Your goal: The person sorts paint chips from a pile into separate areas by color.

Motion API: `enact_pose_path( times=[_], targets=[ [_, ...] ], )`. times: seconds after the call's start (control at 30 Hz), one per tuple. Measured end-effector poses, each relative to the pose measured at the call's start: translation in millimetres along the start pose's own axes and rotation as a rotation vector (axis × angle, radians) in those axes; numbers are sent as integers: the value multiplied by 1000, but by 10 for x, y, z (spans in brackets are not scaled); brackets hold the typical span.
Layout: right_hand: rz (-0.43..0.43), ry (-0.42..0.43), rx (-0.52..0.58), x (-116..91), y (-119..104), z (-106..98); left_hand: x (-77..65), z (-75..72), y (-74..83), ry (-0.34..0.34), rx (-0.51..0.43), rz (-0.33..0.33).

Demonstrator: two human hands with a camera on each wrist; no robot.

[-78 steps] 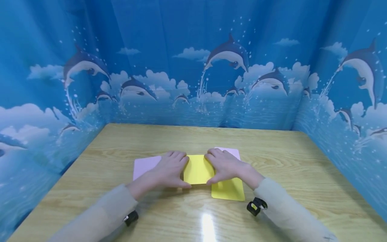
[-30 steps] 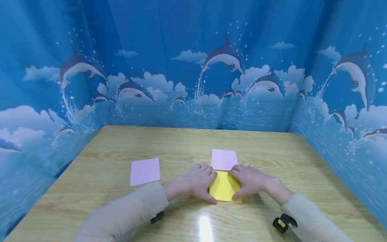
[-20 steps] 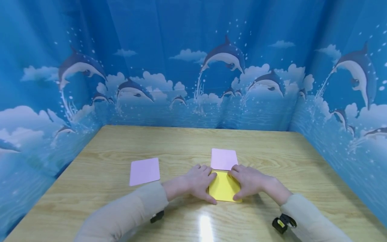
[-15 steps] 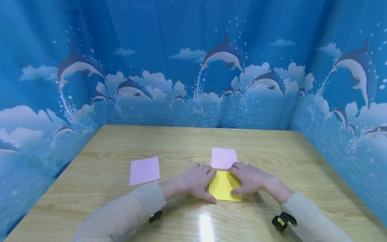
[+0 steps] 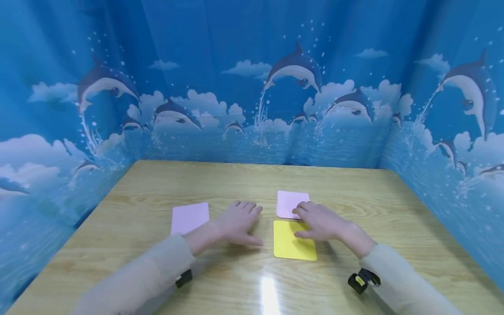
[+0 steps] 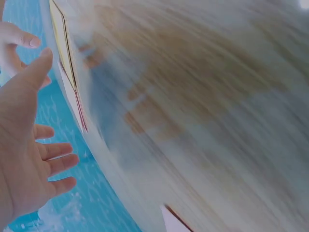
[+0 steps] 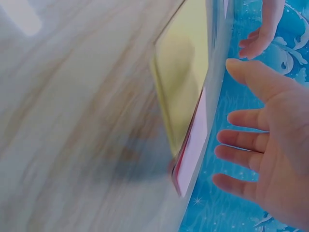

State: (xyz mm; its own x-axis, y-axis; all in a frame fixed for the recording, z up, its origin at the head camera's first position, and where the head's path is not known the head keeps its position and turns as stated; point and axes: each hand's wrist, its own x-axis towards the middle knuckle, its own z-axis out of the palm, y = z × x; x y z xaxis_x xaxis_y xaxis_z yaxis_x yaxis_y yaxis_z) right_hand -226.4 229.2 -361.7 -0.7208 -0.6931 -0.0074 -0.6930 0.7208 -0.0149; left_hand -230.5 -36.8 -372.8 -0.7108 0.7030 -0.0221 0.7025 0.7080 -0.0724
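A yellow square card [image 5: 284, 245] with rounded corners lies on the table, in front of a pink square card [image 5: 286, 202]. In the right wrist view the yellow card [image 7: 181, 63] shows a thick, layered edge. My left hand [image 5: 236, 223] is to the left of it, fingers spread, holding nothing. Over the right side of the yellow card hovers my right hand [image 5: 320, 223], its fingertips overlapping the pink card in the head view. The palm and extended fingers of this right hand [image 7: 285, 145] appear in the right wrist view, apart from the cards.
Another pink square card [image 5: 189, 216] lies to the left, partly behind my left forearm. The wooden table [image 5: 157, 183] has a blue dolphin-print curtain [image 5: 220, 52] around its back and sides. A bright light reflection shows near the table's front.
Both hands carried a yellow card rightward onto the other yellow one and squared its sides. Since then they have let go; the left hand moved left, the right lifted slightly away.
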Motion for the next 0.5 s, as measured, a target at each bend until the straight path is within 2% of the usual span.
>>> enact_pose_path(
  times=[0.23,0.5],
  targets=[
    [-39,66,-17,170,-70,-49,-201,-34,-251,31,-18,-35],
    [-66,77,-26,424,-216,-147,-451,-26,-551,60,-43,-102]
  ],
)
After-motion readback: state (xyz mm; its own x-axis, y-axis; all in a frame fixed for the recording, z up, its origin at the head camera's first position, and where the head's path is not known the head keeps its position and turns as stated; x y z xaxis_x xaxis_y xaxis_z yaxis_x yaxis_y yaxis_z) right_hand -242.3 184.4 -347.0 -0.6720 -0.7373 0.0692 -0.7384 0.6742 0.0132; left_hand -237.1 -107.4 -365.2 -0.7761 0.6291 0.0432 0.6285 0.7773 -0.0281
